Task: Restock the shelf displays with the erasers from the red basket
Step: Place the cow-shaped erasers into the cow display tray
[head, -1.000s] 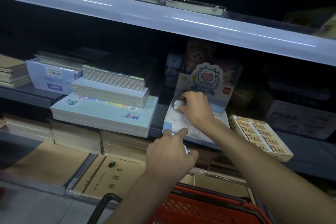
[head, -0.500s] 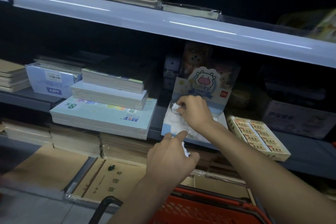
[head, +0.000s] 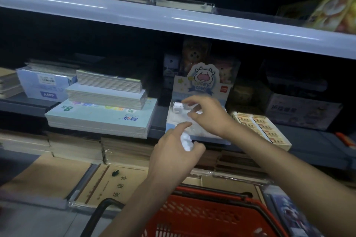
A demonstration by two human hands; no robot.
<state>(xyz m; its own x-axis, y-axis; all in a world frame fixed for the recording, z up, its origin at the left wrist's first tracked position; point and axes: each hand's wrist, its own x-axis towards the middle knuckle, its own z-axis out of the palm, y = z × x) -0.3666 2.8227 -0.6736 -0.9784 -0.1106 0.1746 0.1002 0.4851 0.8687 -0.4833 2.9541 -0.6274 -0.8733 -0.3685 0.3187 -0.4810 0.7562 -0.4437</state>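
The right hand (head: 209,116) spreads loose fingers (head: 187,100) beside a cow eraser (head: 177,107) in the display box (head: 211,137); the left hand (head: 171,154) grips white erasers (head: 186,142) above the red basket (head: 202,215), before a dim shelf (head: 308,136).

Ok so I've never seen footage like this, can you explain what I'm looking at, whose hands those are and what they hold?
No machine here. A person wears a camera on the head, so the one picture looks forward and down at their own hands before a shop shelf. The left hand has small white erasers in its grip. The right hand hovers open over a display box with a cartoon cow card, beside a little cow eraser standing in it. Left of the box lie stacked notebooks; right of it, a flat carton of small packs. The red basket is at the bottom edge.
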